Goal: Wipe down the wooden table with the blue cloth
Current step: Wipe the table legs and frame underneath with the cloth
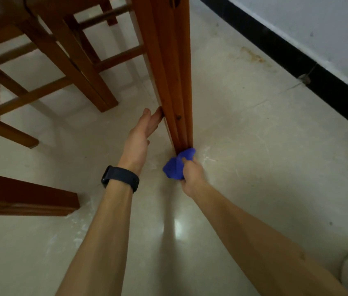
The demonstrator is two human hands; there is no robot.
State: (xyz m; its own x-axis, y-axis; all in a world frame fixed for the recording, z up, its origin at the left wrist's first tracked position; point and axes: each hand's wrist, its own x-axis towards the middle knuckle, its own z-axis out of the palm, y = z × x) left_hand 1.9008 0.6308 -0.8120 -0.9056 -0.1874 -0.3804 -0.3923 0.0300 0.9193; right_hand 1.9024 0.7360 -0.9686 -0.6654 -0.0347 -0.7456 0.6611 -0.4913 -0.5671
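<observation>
- The right grip (192, 175) curls round the bunched blue cloth (175, 167), pressing it against the foot of the wooden table leg (175, 71), at the floor (254, 157).
- The left grip (142, 135), fingers straight, holds nothing and touches the leg's side higher up.

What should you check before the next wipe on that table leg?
1. Blue cloth gripped firmly in the right hand: ok.
2. Cloth pressed against the table leg down at its foot: ok.
3. Left hand resting straight fingers on the leg's side to steady it: ok.
4. Chair standing apart from the leg, out of the cloth's way: ok.
5. Upper part of the leg free of dust: cannot tell.
6. Cloth damp enough: cannot tell.
</observation>
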